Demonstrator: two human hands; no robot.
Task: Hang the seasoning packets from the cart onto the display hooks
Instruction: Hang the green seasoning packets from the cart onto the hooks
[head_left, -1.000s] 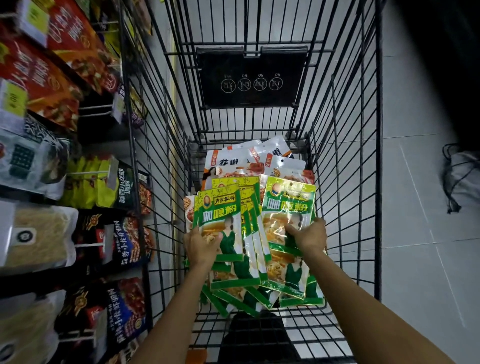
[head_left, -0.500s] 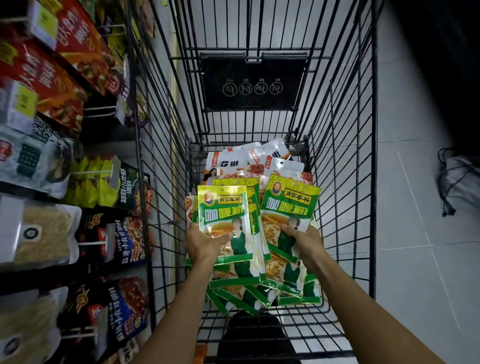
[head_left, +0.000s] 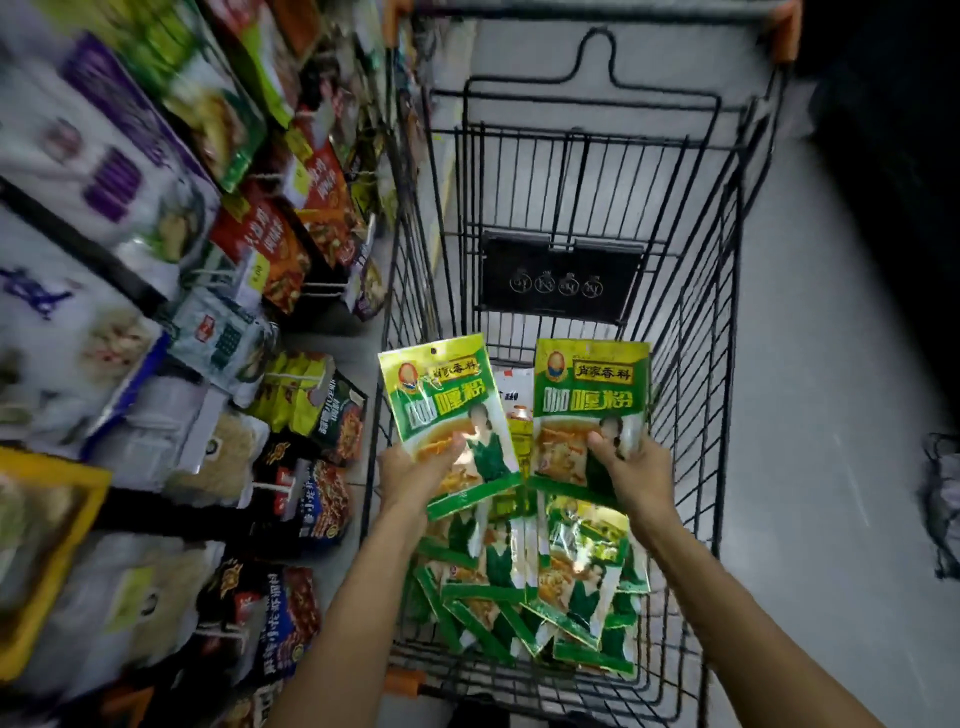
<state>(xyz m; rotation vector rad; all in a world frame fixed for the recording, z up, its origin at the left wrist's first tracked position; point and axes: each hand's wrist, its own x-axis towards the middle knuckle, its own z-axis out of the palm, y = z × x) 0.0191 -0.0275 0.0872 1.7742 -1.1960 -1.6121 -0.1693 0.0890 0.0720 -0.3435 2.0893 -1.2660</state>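
Note:
Two green and yellow seasoning packets are lifted above the black wire cart (head_left: 727, 364). My left hand (head_left: 410, 475) grips the lower half of the left packet (head_left: 441, 405), which tilts a little to the left. My right hand (head_left: 631, 465) grips the lower right part of the right packet (head_left: 587, 395), held upright. Each packet has a small hang hole at its top. Several more green packets (head_left: 545, 587) lie fanned in the cart's bottom below my hands. White and red packets (head_left: 511, 389) show between the two held ones.
Display hooks with hanging packets (head_left: 291, 384) fill the shelving on the left, close beside the cart's left wall. Red, black, yellow and white bags hang there. Grey tiled floor (head_left: 831, 364) lies to the right, with a dark bag (head_left: 940, 499) at the far right edge.
Both hands have lifted their packets up out of the pile, away from the heap. The view has swung upward and left, showing more of the shelving.

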